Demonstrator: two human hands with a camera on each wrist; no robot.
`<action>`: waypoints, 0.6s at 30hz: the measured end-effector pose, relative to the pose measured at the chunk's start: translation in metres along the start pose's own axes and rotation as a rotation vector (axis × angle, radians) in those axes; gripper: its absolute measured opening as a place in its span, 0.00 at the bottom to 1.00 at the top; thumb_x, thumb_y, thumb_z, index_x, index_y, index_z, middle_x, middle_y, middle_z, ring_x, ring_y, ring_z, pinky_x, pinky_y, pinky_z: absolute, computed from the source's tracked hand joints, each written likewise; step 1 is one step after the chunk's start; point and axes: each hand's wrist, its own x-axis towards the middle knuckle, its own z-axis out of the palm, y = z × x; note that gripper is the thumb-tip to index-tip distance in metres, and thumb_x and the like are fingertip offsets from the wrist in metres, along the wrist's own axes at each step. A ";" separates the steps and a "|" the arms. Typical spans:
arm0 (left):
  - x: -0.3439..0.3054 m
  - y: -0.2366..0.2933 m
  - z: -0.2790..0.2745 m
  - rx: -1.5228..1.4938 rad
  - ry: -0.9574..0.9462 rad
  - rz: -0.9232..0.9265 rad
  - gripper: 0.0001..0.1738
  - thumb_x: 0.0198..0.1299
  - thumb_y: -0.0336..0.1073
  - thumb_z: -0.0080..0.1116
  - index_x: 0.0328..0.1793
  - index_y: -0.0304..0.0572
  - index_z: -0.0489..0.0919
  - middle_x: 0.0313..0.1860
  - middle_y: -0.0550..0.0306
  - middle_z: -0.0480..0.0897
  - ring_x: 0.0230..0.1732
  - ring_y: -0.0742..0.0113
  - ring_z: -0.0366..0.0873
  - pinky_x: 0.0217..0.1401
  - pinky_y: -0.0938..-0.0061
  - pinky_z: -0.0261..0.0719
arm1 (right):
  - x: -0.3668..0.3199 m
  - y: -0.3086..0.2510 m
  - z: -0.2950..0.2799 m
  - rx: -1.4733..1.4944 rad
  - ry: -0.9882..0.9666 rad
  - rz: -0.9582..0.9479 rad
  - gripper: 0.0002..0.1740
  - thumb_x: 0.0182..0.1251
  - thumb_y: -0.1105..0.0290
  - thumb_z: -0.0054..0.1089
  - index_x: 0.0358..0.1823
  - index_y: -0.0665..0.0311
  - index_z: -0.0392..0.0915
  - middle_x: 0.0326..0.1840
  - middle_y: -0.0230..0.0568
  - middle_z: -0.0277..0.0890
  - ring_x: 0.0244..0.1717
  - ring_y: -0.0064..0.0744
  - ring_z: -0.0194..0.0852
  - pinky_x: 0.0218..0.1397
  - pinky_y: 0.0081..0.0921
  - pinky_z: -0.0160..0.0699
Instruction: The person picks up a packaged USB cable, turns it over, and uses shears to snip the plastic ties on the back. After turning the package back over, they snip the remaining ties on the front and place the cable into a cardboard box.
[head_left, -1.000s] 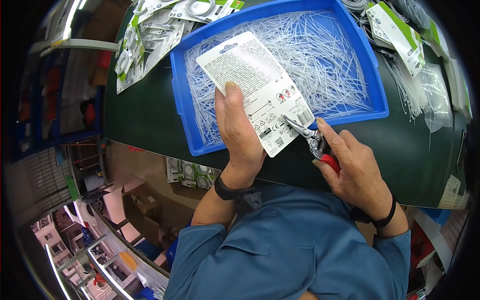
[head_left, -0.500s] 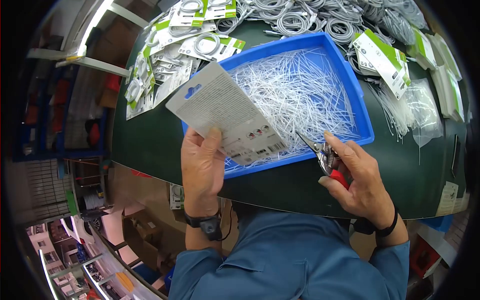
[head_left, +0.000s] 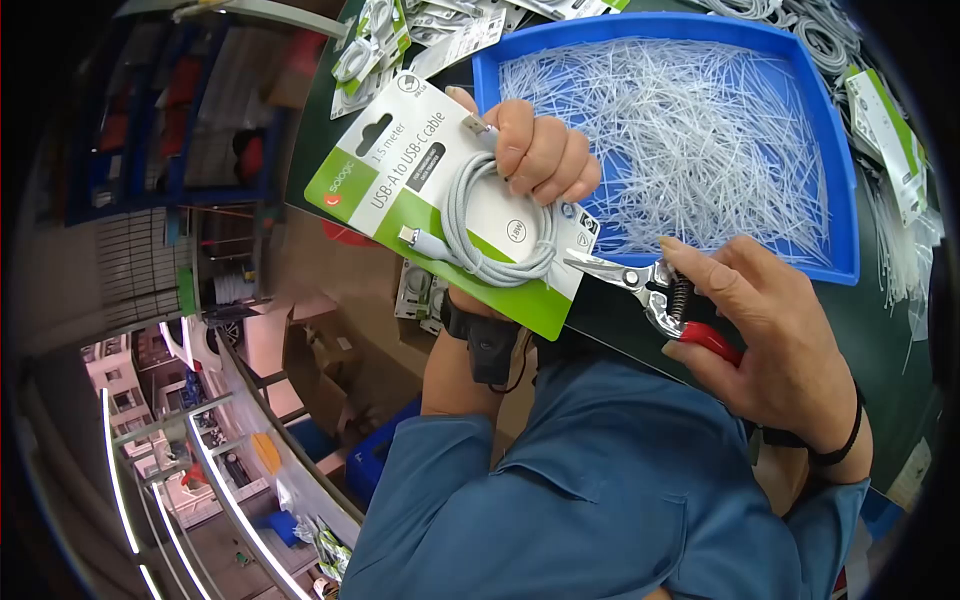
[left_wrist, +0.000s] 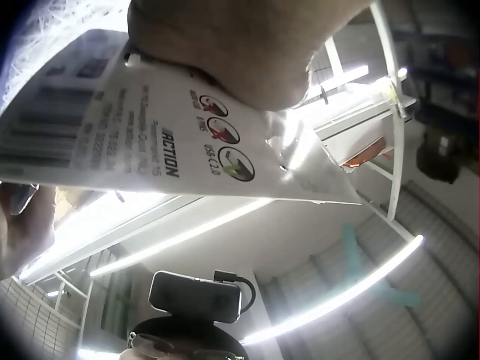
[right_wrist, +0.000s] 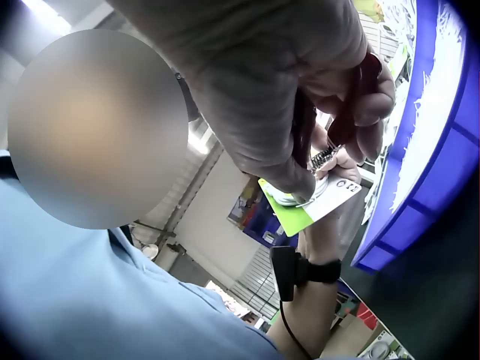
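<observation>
My left hand (head_left: 545,155) grips a green and white cable card (head_left: 355,180) by its upper edge, fingers curled over the front. A coiled grey USB cable (head_left: 455,225) sits on the card's front, its plug ends loose of the ring. The card's printed back (left_wrist: 142,135) shows in the left wrist view. My right hand (head_left: 775,320) holds red-handled snips (head_left: 655,290) with a coil spring, blades slightly parted. Their tips lie right at the card's lower right edge, near the cable coil. In the right wrist view, fingers wrap the red handles (right_wrist: 349,105).
Beyond the hands, a blue tray (head_left: 848,215) holds a heap of thin white plastic ties (head_left: 710,140). Packed cable cards (head_left: 375,40) lie at the back left. Grey cables (head_left: 825,45) and more cards (head_left: 890,140) are at the right on the dark green table.
The left hand has turned the card from its printed back to its cable side. The snips, apart from the card half a second ago, are now at its edge.
</observation>
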 end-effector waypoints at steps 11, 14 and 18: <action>0.008 0.001 -0.008 -0.024 -0.134 -0.009 0.41 0.87 0.66 0.19 0.34 0.49 0.75 0.23 0.65 0.70 0.30 0.69 0.66 0.43 0.66 0.72 | 0.000 0.005 0.008 0.006 -0.031 0.001 0.44 0.54 0.72 0.82 0.76 0.61 0.76 0.40 0.45 0.74 0.38 0.47 0.76 0.42 0.40 0.77; 0.009 0.000 -0.007 0.006 -0.164 -0.002 0.37 0.89 0.62 0.23 0.33 0.50 0.73 0.24 0.65 0.70 0.30 0.70 0.66 0.46 0.67 0.73 | -0.001 0.004 0.009 0.001 -0.026 0.011 0.46 0.53 0.73 0.83 0.77 0.60 0.76 0.41 0.46 0.73 0.38 0.47 0.76 0.42 0.40 0.76; 0.008 0.004 -0.003 0.094 -0.190 0.018 0.36 0.90 0.60 0.25 0.33 0.50 0.73 0.24 0.64 0.70 0.30 0.70 0.65 0.48 0.66 0.73 | -0.002 0.003 0.009 -0.027 -0.017 0.016 0.45 0.53 0.73 0.83 0.76 0.59 0.76 0.40 0.46 0.73 0.38 0.47 0.76 0.42 0.41 0.76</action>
